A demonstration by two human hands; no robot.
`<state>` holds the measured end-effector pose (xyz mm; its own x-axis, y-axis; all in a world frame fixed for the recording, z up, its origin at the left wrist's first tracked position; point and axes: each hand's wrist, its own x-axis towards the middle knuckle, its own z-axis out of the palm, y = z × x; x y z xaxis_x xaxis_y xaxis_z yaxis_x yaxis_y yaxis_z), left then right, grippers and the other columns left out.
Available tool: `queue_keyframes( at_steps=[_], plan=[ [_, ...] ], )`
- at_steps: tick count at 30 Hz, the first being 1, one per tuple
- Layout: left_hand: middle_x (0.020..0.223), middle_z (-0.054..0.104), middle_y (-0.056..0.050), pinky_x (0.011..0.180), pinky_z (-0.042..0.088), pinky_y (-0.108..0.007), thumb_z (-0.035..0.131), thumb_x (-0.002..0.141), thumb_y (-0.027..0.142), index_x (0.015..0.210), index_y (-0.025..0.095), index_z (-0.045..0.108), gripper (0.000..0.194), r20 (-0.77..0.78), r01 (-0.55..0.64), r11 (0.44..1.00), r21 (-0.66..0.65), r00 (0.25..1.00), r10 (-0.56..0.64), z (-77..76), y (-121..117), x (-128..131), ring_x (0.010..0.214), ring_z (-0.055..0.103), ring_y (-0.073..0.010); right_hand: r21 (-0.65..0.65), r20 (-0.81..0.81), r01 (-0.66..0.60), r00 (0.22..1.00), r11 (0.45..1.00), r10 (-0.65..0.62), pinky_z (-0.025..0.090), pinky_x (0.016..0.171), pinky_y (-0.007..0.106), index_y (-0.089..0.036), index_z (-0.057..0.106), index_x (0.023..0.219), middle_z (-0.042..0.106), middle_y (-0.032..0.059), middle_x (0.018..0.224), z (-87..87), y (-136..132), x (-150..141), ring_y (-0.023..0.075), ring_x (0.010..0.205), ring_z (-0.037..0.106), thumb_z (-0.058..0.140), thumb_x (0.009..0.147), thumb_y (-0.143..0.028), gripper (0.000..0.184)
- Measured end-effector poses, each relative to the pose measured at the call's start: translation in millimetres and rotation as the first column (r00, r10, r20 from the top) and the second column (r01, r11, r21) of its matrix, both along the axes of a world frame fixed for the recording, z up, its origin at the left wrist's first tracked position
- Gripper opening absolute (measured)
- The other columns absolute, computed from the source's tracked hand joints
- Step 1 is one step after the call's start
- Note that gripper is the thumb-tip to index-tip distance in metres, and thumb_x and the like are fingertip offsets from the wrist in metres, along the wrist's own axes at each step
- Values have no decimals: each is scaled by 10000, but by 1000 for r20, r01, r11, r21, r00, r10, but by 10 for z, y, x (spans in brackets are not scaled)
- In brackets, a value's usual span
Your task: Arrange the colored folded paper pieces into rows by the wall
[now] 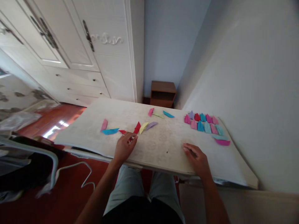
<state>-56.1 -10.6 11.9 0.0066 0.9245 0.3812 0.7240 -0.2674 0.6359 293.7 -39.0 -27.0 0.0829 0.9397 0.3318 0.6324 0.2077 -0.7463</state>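
Note:
My left hand point(124, 147) rests on the white table top point(163, 146), fingers pinched on a red folded paper piece point(123, 132) near its fingertips. Just beyond lie a red piece point(137, 127), a yellow piece point(143, 127), a purple piece point(151, 125), a blue piece point(109, 131) and a pink piece point(104, 124). My right hand point(195, 157) lies flat on the table near the front edge, fingers stretched out, holding nothing. Farther right, several folded paper pieces point(202, 122) in pink, blue, red and purple stand in two rows.
More loose pieces lie at the table's far edge: pink point(150, 111), green point(158, 114), blue point(168, 114). A brown nightstand point(163, 93) stands in the corner. White wardrobe point(77, 46) at left, wall close on the right. A white cable point(84, 174) and chair point(28, 161) sit at lower left.

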Motion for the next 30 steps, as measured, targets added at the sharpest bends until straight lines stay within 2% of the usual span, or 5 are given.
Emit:
queue_keyframes(
  at_steps=[3,9,14,21,30],
  plan=[
    [1103,687,-110,963,467,-413,616,853,360,1074,174,668,294,-216,-5,1000,11,976,7,-18,77,-328,1045,615,-262,32,28,-6,1000,999,5,523,943,455,-224,736,1000,724,101,1055,-15,-26,20,256,994,665,581,869,-487,333],
    [1231,654,-125,1034,434,-472,705,786,424,1154,195,658,436,-361,99,991,-92,924,-126,-21,118,-728,1159,582,-302,55,77,-9,997,998,4,530,923,440,-226,737,996,725,92,1039,-3,-43,4,251,977,667,573,877,-480,324],
    [1258,643,-130,1020,462,-449,759,710,473,1152,195,667,530,-349,145,970,-193,914,-206,30,129,-835,1167,589,-306,79,96,-8,995,997,0,527,921,434,-213,733,990,723,95,1029,17,-58,-14,249,973,664,561,888,-475,330],
    [1168,696,-106,989,483,-412,562,876,371,1054,181,717,302,-448,195,976,-98,867,-218,32,75,-805,1081,637,-263,83,129,-13,992,996,2,505,949,442,-211,730,997,723,94,1037,15,-68,-22,248,984,657,552,898,-465,326],
    [786,743,-25,635,535,-238,536,924,421,936,182,729,307,83,-117,990,77,990,110,335,-187,-644,643,659,-141,95,171,-18,985,995,1,517,922,441,-206,733,976,727,97,1018,27,-64,-37,254,967,656,542,903,-466,331]
  ],
)
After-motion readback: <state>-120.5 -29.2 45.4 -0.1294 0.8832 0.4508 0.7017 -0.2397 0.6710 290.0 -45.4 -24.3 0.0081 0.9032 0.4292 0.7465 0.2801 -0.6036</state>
